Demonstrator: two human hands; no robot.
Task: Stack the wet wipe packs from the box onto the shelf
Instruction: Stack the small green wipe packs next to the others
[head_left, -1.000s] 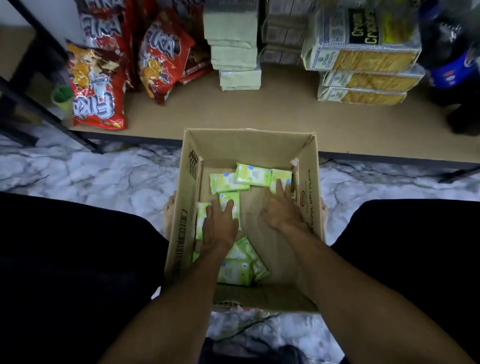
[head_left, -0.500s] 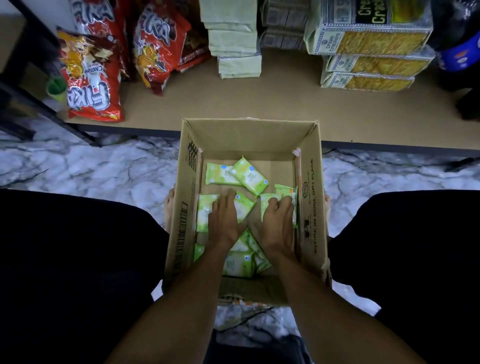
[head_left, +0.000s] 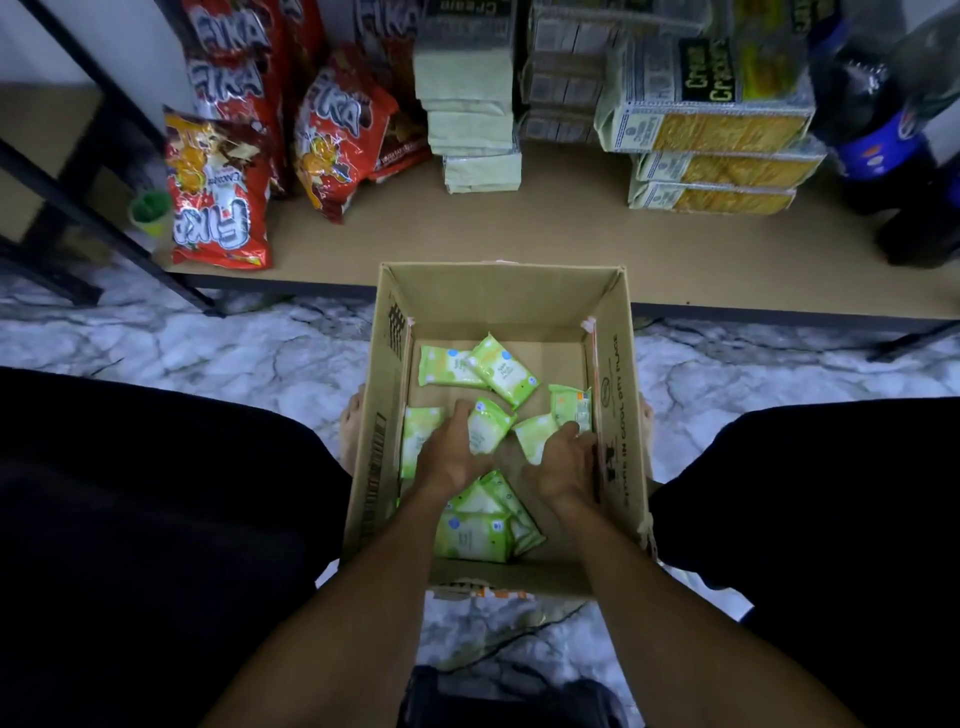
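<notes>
An open cardboard box (head_left: 618, 364) stands on the floor between my knees, holding several green wet wipe packs. My left hand (head_left: 453, 452) is inside, fingers closed around one pack (head_left: 488, 426) near the middle. My right hand (head_left: 566, 462) lies by the right wall, fingers on another pack (head_left: 535, 434). Two packs (head_left: 475, 366) lie at the far side, one (head_left: 571, 405) leans on the right wall, and more (head_left: 475, 532) lie under my wrists. The wooden shelf (head_left: 545, 234) runs just beyond the box.
Red snack bags (head_left: 221, 208) stand at the shelf's left. Stacked pale green packs (head_left: 480, 130) sit in the middle, cracker boxes (head_left: 717, 135) to the right, dark bottles (head_left: 883, 130) at far right. A black frame leg (head_left: 130, 218) crosses the left. Marble floor (head_left: 208, 353) surrounds the box.
Both hands have drawn packs together toward the box's middle. The left hand has closed on a pack; the right hand shifted toward the right wall. The view tilted up slightly.
</notes>
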